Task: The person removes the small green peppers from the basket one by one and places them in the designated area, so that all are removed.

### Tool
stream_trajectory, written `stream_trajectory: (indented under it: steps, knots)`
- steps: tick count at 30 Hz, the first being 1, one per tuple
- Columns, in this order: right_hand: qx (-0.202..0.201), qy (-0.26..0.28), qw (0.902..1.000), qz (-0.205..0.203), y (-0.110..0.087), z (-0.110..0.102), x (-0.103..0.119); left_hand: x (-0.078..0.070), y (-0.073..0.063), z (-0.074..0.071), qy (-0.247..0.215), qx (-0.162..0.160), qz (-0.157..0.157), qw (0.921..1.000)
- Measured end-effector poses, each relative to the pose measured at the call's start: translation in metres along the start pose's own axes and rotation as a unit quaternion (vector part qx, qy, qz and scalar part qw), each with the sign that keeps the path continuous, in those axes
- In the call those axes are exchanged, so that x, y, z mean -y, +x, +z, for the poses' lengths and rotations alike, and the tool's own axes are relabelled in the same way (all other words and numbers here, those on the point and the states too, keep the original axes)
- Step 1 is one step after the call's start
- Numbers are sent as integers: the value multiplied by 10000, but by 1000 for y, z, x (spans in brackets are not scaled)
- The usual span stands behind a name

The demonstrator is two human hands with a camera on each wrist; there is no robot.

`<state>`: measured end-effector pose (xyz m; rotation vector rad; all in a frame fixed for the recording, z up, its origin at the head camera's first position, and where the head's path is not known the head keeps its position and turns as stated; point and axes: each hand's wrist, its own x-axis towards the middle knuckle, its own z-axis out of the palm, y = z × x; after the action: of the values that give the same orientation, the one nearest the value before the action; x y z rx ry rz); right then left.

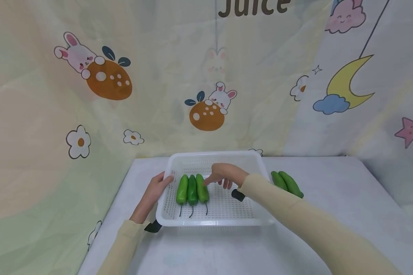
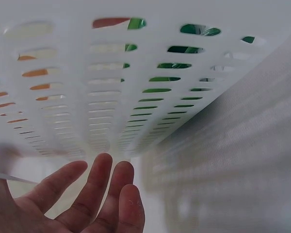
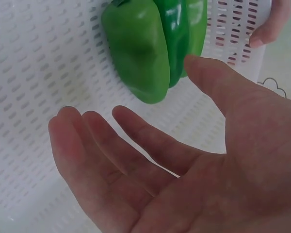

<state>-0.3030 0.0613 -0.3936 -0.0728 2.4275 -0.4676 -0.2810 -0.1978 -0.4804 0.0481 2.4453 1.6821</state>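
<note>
Green peppers (image 1: 192, 190) in white basket (image 1: 247, 157), just beside open right hand (image 1: 223, 175).

A white table (image 1: 330, 183) carries the work area. Behind and to both sides hangs a pale printed backdrop (image 1: 38, 114). Its motifs include rabbits with oranges (image 1: 108, 78), white flowers (image 1: 78, 142), a yellow moon (image 1: 347, 82) over a blue cloud (image 1: 330, 105), a pink star (image 1: 411, 131), a pink cloud (image 1: 345, 16) and the brown word "Juice" (image 1: 254, 7) at the top edge.
</note>
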Motion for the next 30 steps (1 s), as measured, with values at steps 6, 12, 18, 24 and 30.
stream_trajectory:
  steps: [6,12,18,24,30]
  knots:
    - [-127,-73,9998,135,11,3,8,-2,0,-1,-37,67,21,10000]
    - [-168,-125,9997,111,12,7,17,-3,1,-1,-24,74,-15,10000]
    - [-300,115,9993,187,14,19,20,-1,1,2,-1,121,-95,9999]
    - [-521,139,9984,177,12,27,22,-1,-1,2,-55,7,-11,10000]
    - [-771,-35,9970,39,13,31,26,0,0,1,-57,17,33,10000]
